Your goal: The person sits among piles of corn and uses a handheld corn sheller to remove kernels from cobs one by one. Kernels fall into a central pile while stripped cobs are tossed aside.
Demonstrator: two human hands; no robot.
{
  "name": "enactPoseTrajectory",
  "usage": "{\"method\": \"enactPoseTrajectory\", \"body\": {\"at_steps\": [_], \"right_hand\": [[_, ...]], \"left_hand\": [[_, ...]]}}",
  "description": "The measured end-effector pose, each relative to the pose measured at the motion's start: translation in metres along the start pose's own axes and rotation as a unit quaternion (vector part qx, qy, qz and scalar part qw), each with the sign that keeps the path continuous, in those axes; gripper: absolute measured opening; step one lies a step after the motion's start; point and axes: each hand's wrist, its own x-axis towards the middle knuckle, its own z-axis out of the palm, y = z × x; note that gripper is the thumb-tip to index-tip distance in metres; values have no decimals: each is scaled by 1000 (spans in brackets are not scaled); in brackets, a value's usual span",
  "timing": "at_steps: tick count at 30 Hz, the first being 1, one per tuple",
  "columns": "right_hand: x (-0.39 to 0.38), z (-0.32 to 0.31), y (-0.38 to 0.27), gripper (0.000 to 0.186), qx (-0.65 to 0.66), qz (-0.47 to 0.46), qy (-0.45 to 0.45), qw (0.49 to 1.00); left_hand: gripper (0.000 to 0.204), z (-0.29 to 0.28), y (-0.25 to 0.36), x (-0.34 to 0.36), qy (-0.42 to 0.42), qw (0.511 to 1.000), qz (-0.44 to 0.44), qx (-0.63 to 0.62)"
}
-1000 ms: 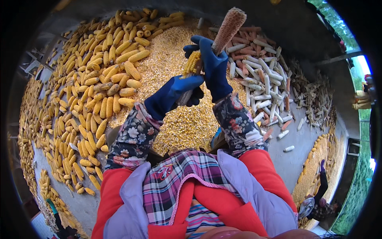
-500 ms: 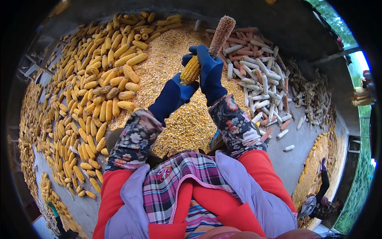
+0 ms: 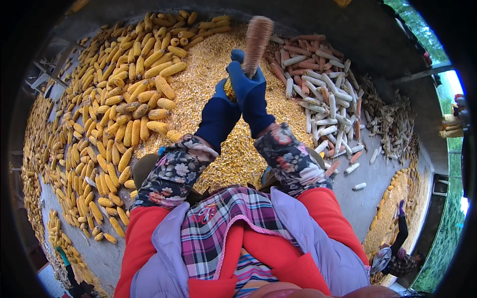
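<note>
Both my hands wear blue gloves with dark cuffs and meet over the kernel heap. My left hand is closed round a yellow ear of corn, of which only a small part shows between the gloves. Gripped in my right hand is a reddish bare corn cob, its upper end sticking up past the fingers and smeared by motion. The right hand presses close against the ear, and the contact itself is hidden. Below them spreads a heap of loose corn kernels.
Many unshelled ears of corn cover the left side. Stripped cobs, white and reddish, are piled at the right, with dry husks beyond. Another person is at the far lower right, near more corn; a further person's arm shows at lower left.
Both hands have drawn together, the left moving right and up, the right slightly left. The bare cob now stands more upright, and the ear is mostly covered by the gloves.
</note>
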Motion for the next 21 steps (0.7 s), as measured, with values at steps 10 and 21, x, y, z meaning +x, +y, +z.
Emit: {"method": "enactPoseTrajectory", "body": {"at_steps": [10,21], "right_hand": [[26,-34,-17,40,30,2,-59,998],[18,-22,-40,34,0,55,-58,997]], "left_hand": [[46,-53,75,-17,-252,904,-171,-301],[31,-29,63,-17,-195,952,-160,-172]]}}
